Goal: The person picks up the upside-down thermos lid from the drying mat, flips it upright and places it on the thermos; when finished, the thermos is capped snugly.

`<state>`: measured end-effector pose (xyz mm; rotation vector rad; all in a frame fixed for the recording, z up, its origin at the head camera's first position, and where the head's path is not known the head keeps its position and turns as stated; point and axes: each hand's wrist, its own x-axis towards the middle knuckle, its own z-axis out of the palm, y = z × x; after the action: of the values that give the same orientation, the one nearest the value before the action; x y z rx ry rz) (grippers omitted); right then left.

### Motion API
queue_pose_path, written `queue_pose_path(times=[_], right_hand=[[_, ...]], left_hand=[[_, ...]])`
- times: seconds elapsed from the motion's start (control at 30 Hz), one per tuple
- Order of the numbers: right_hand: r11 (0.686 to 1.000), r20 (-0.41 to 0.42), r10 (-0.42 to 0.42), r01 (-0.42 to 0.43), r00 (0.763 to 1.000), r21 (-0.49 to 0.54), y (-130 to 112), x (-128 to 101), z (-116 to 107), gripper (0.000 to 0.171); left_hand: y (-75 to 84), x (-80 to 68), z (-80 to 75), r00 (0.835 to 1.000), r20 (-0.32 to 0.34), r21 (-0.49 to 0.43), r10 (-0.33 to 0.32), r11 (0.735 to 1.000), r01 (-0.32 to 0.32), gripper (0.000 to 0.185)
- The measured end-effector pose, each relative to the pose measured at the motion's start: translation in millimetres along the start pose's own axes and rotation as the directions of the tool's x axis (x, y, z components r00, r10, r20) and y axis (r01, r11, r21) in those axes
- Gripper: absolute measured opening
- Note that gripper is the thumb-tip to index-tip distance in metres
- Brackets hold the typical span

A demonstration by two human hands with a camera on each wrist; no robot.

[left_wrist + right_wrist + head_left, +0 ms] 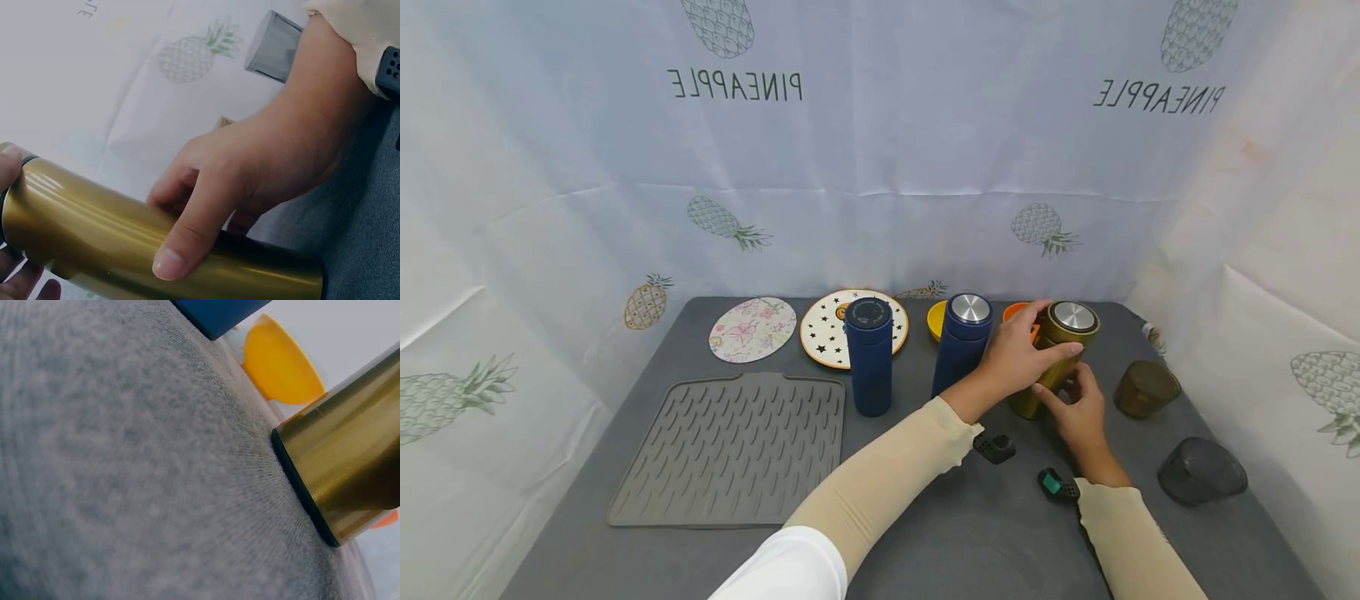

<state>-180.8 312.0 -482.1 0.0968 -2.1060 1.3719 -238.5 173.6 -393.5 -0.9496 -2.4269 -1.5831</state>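
Observation:
A gold thermos (1027,406) with a silver-topped lid (1072,317) stands on the dark table at the right. My left hand (1013,357) holds it around the upper part, just below the lid. Lower on the body, my right hand (1082,421) grips it from the right side, thumb in front. In the left wrist view the right thumb lies along the gold thermos (94,219), with left fingertips at its lid end. The right wrist view shows the thermos base (337,456) on the table. Left of my hands stands a navy thermos (962,346) with a silver lid top.
Another navy thermos (871,367) stands near the middle. A grey drying mat (730,450) lies left, with a pink-patterned oval plate (752,330) and a star plate (822,340) behind. Yellow (936,320) and orange (1013,311) dishes sit at the back; brown (1146,389) and grey (1202,472) cups stand right.

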Motion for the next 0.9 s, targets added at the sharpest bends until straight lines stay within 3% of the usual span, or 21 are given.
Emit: queue_pose_path(times=[0.1,0.33,0.47,0.57,0.67,0.8,0.9], right_hand=[[1.000,0.003,0.015,-0.015,1.000,-0.009,1,1,0,0.050],[0.991,0.014,0.136,-0.136,0.991,-0.008,8,5,1,0.057],[0.989,0.039,0.146,-0.146,0.989,0.004,12,11,0,0.059],[0.992,0.049,0.125,-0.126,0.991,-0.003,31,16,-4,0.063],[0.995,0.057,0.087,-0.083,0.995,-0.062,34,17,-11,0.064],[0.985,0.130,0.066,-0.044,0.989,-0.165,31,16,-20,0.066],[0.966,0.243,0.096,-0.032,0.965,-0.256,27,16,-30,0.071]], left_hand=[[-1.2,0.3,0.0,1.000,0.001,0.014,0.007,1.000,-0.007,0.072],[-3.0,-5.5,-2.1,1.000,0.008,0.060,0.022,0.998,-0.023,0.073],[-5.8,-21.8,-6.5,0.998,0.025,0.083,0.058,0.995,-0.060,0.074],[-7.7,-40.5,-12.9,0.988,0.077,0.117,0.130,0.983,-0.139,0.073],[-9.1,-62.1,-22.4,0.956,0.192,0.166,0.222,0.953,-0.255,0.070],[-10.6,-93.2,-49.7,0.885,0.361,0.237,0.296,0.888,-0.394,0.068],[-16.6,-115.3,-81.4,0.848,0.399,0.293,0.349,0.828,-0.479,0.065]])
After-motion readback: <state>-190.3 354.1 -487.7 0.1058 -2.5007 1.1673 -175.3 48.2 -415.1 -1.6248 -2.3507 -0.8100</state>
